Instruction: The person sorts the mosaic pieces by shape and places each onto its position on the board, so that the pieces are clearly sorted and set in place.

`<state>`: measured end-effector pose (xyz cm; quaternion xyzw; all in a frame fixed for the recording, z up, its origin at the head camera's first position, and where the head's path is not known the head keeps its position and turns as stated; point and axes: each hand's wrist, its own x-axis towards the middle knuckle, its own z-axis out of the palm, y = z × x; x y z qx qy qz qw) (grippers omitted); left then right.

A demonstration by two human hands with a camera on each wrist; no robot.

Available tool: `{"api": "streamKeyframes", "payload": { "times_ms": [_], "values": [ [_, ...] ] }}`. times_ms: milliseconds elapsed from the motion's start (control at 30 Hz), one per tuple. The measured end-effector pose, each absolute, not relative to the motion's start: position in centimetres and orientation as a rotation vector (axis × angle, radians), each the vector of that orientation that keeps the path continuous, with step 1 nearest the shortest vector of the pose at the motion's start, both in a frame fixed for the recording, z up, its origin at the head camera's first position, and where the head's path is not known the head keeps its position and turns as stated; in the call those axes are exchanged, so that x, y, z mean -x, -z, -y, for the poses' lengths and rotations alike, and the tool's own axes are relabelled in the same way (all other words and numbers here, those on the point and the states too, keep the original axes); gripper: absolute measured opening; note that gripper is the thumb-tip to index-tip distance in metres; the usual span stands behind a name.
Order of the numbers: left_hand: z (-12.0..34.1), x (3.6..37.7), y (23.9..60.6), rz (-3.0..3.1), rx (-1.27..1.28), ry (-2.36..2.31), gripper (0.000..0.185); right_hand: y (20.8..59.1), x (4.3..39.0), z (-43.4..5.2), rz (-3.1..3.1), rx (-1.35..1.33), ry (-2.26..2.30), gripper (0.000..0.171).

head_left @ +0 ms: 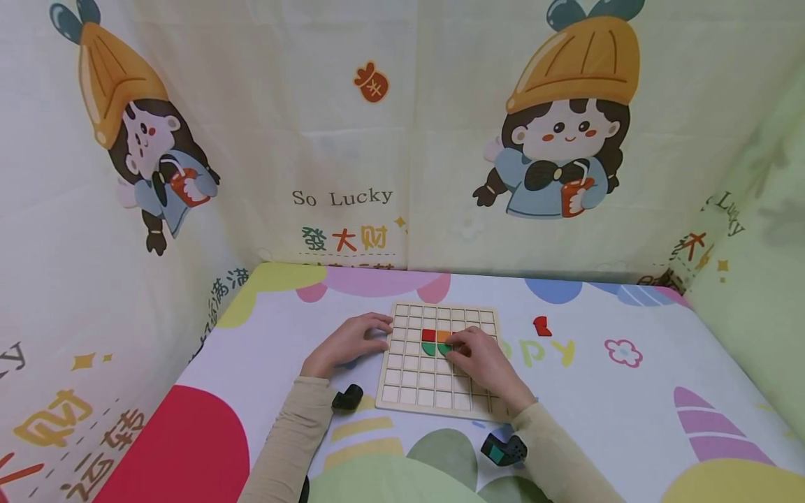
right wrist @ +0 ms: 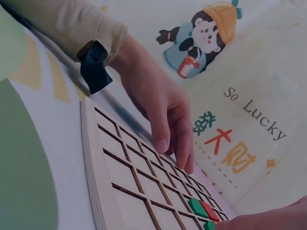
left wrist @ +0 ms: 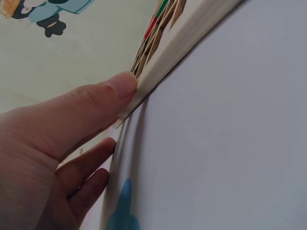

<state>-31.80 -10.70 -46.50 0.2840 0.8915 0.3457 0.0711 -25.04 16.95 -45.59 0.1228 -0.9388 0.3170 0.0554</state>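
Note:
A wooden grid board (head_left: 434,391) lies on the printed table cover. In its middle cells sit a red piece (head_left: 429,334), an orange piece (head_left: 443,336) and a green quarter-round piece (head_left: 430,348). My right hand (head_left: 451,346) lies over the board, its curled fingertips pinching a second green piece (head_left: 445,348) beside the first. My left hand (head_left: 380,332) rests at the board's left edge. In the left wrist view the thumb (left wrist: 115,91) presses against the board's side (left wrist: 192,33). The right wrist view shows the left hand's fingers (right wrist: 165,139) standing on the board (right wrist: 129,182).
A loose red piece (head_left: 541,325) lies on the cover to the right of the board. Printed cloth walls close in the table at the back and on both sides. Black wrist cameras (head_left: 347,398) (head_left: 503,450) sit near the board's front edge.

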Motion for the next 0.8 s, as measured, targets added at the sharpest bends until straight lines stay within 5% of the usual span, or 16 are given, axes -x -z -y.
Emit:
{"api": "streamKeyframes", "payload": {
  "times_ms": [800],
  "values": [
    [10.7,32.0,46.7,-2.677,-0.863,-1.064,0.03,43.6,25.5,-29.8,2.868,0.012,-0.925,0.038]
  ]
}}
